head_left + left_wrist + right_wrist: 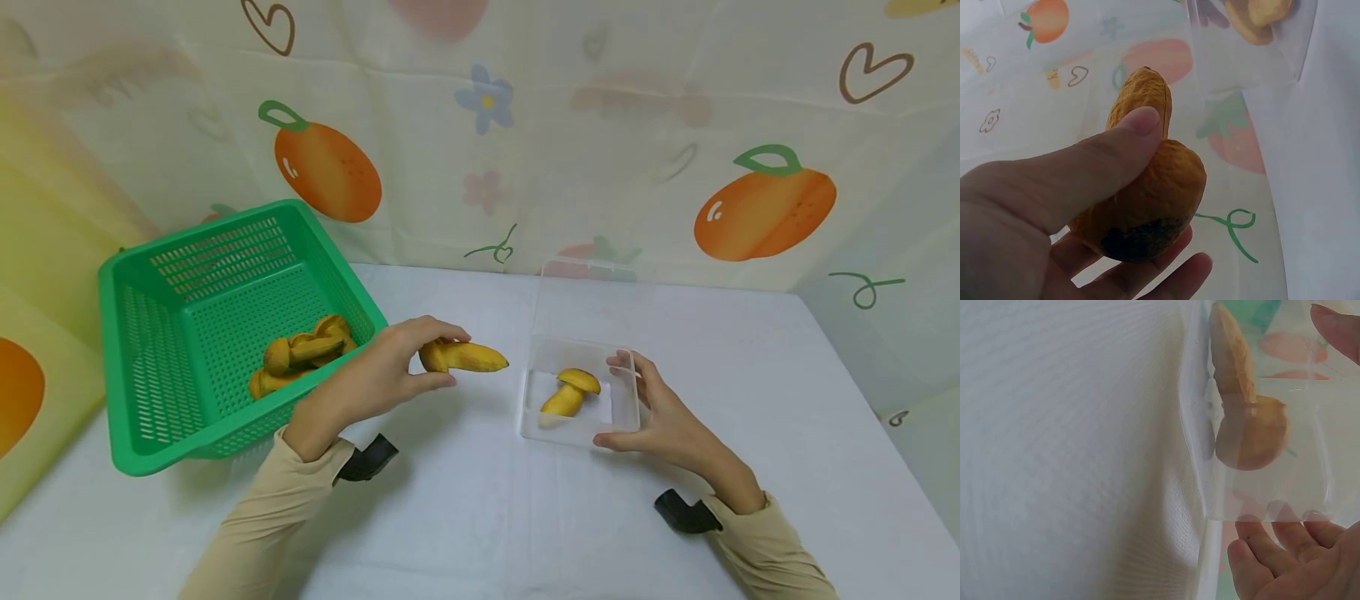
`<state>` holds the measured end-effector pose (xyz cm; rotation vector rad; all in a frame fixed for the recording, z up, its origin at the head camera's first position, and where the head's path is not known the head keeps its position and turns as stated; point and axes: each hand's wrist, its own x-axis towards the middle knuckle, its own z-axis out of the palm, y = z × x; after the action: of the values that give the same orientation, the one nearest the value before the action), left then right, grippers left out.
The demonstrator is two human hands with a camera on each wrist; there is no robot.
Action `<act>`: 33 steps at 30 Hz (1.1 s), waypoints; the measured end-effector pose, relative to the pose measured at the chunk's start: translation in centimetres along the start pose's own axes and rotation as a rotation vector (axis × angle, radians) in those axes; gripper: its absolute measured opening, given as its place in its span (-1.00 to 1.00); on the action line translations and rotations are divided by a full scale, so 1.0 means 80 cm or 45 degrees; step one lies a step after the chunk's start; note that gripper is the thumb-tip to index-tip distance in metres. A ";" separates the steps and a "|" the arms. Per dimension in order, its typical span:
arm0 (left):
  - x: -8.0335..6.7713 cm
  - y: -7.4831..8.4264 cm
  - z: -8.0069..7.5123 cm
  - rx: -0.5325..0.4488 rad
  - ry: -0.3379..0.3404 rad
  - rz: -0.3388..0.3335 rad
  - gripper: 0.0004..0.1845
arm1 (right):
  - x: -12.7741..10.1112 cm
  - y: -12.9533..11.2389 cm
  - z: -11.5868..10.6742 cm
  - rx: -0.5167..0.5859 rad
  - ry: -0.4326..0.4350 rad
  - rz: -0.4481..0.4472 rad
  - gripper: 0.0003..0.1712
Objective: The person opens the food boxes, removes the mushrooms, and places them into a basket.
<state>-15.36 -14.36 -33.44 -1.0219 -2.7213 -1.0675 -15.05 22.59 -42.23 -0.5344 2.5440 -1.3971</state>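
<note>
My left hand (390, 367) pinches a yellow toy mushroom (465, 357) by its cap, in the air between the green basket (150, 367) and a clear plastic box (581, 429). The left wrist view shows my thumb (1110, 156) on the held mushroom (1147, 200). My right hand (660, 412) holds the clear box at its right side, thumb at the near corner, fingers against the wall. A second yellow mushroom (570, 392) lies inside the box, and the right wrist view shows that mushroom (1241, 412) through the clear wall, with my fingertips (1254, 556) beneath.
The green basket at the left holds several more yellow mushrooms (300, 358). The box's clear lid (592, 300) stands open behind it. A white cloth (480, 517) covers the table, and a fruit-patterned curtain (525, 125) hangs behind.
</note>
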 end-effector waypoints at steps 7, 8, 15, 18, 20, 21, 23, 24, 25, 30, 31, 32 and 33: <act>-0.008 -0.011 -0.007 0.041 0.079 0.032 -0.53 | -0.001 0.001 -0.001 -0.014 -0.002 0.005 0.19; -0.009 -0.012 -0.008 0.049 0.091 0.035 -0.53 | -0.002 0.001 -0.001 -0.016 -0.002 0.005 0.19; -0.014 -0.018 -0.015 0.068 0.132 0.050 -0.50 | -0.002 0.001 -0.001 -0.015 0.004 0.012 0.19; -0.017 -0.019 -0.019 0.054 0.156 0.044 -0.49 | -0.001 0.000 0.000 -0.010 0.002 0.011 0.19; -0.020 -0.020 -0.022 0.050 0.179 0.037 -0.50 | -0.001 -0.001 0.000 -0.010 0.002 0.007 0.19; -0.022 -0.021 -0.024 0.052 0.190 0.030 -0.50 | -0.001 -0.001 0.001 -0.011 0.004 0.004 0.20; -0.025 -0.022 -0.028 0.060 0.214 0.013 -0.50 | -0.001 -0.001 0.000 -0.018 0.007 -0.001 0.20; -0.026 -0.022 -0.030 0.070 0.227 0.003 -0.51 | -0.001 -0.002 0.000 -0.021 0.008 -0.004 0.21; -0.028 -0.023 -0.032 0.083 0.239 -0.008 -0.51 | -0.001 -0.002 0.000 -0.022 0.010 -0.007 0.21; -0.035 -0.026 -0.041 0.135 0.291 -0.094 -0.50 | 0.000 0.000 0.000 -0.020 0.008 -0.014 0.22; -0.037 -0.026 -0.042 0.138 0.298 -0.106 -0.50 | 0.000 0.000 0.000 -0.021 0.007 -0.020 0.22; -0.038 -0.027 -0.044 0.142 0.305 -0.115 -0.50 | 0.000 0.000 0.000 -0.020 0.005 -0.021 0.21; -0.040 -0.028 -0.046 0.150 0.311 -0.124 -0.50 | 0.001 0.000 0.001 -0.017 0.005 -0.022 0.21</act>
<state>-14.92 -19.68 -32.81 -0.6985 -2.6208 -0.9595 -15.07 22.54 -42.25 -0.5575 2.5593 -1.3891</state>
